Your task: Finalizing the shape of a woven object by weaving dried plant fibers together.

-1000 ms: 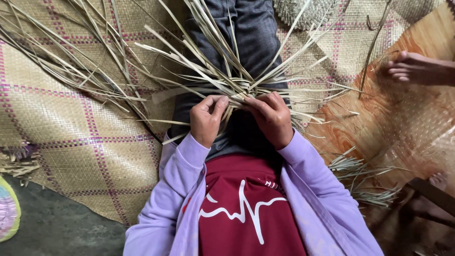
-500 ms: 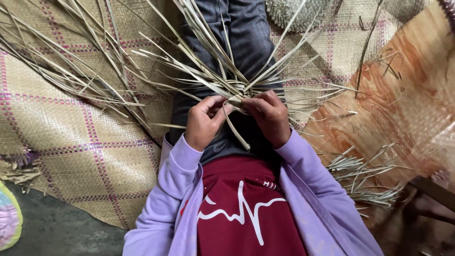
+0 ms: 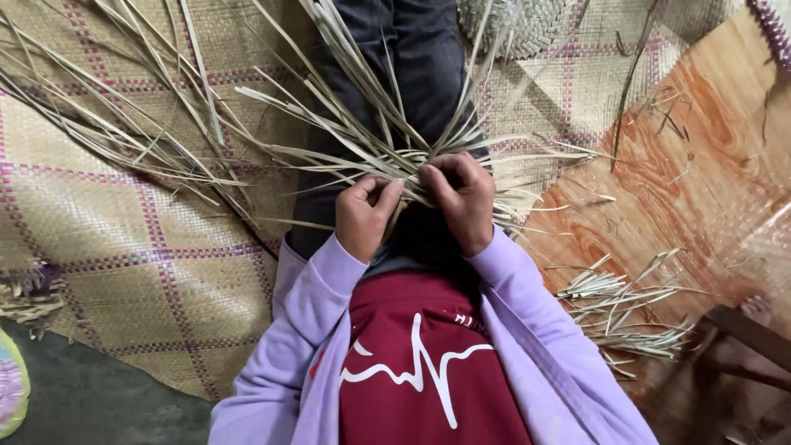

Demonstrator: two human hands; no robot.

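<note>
A bundle of long dry palm-leaf strips [image 3: 362, 140] fans out over my lap from a woven knot at its middle. My left hand [image 3: 365, 216] pinches strips at the knot's left side, thumb and fingers closed on them. My right hand [image 3: 461, 200] grips the strips on the right side, fingers curled over the weave. Both hands touch the same piece, close together above my dark grey trousers [image 3: 420, 58]. The knot itself is mostly hidden under my fingers.
I sit on a woven mat [image 3: 132, 239] with purple check lines. A small round woven piece [image 3: 515, 25] lies by my leg at the top. Cut strip ends [image 3: 626, 309] lie on the orange patterned floor [image 3: 700, 165] to the right. Another person's foot [image 3: 754, 309] shows at far right.
The loose strip that hung down between my hands half a second ago is now pulled into the weave. Another person's foot at upper right has left the view. My hands shifted slightly upward.
</note>
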